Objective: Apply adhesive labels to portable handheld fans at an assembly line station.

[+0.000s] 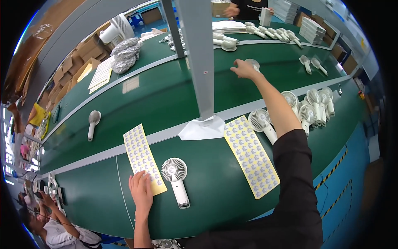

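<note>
My left hand [141,191] lies flat with fingers stretched, resting on the lower end of a yellow-backed sheet of small silvery stickers [143,154]. Just right of it a white handheld fan [177,182] lies face up on the green bench. Out over the green conveyor belt reaches my right hand [245,69], its fingers apart. Right behind it shows the round head of another handheld fan [253,63]; the rest of that fan is hidden, and I see no grip on it. A second sticker sheet [252,159] lies under my right forearm's left side.
Several handheld fans [313,106] crowd the bench at right. A single fan [94,124] lies on the belt at left. A grey post [199,62] rises mid-view, white paper [202,128] at its foot. Co-workers sit at lower left [62,232] and stand across the belt [251,9].
</note>
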Demonstrator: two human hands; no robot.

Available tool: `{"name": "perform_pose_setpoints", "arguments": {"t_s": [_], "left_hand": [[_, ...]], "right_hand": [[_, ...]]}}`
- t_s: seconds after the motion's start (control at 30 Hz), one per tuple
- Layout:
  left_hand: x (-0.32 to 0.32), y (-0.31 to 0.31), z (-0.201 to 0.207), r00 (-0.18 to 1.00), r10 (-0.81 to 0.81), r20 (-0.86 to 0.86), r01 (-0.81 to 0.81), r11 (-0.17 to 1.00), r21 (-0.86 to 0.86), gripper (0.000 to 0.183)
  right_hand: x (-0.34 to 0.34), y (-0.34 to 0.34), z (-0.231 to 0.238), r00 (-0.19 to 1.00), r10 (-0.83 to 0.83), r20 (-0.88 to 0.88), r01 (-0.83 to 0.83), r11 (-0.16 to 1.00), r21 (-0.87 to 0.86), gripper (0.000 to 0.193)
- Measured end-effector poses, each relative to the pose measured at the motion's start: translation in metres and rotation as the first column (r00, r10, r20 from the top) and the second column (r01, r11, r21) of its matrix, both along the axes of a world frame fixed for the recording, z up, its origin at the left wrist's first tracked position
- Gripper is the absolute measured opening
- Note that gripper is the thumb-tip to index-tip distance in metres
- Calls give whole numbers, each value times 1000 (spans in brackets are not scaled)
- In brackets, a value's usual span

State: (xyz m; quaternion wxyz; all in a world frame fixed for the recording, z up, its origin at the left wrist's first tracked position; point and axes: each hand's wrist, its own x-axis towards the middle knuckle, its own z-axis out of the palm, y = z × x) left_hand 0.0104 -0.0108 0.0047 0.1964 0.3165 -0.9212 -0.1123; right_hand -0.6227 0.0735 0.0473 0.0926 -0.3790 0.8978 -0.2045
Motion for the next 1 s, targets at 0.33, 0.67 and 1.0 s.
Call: {"name": "perform_pose_setpoints", "arguments": {"t_s": [0.33, 0.67, 1.0], "left_hand": [[-145, 15, 43, 885, -447, -129, 465, 858, 220, 42], [-184, 55, 15, 729, -647, 222, 649, 757, 76, 58], [-161, 72, 50, 671, -736, -86, 737, 651, 180, 41]], "right_hand": [[16, 10, 0, 998, -29, 55, 31, 999, -40, 51], [5, 23, 1, 985, -121, 126, 139, 979, -148, 53], [2, 23, 3, 922, -153, 355, 269, 913, -306, 49]]}}
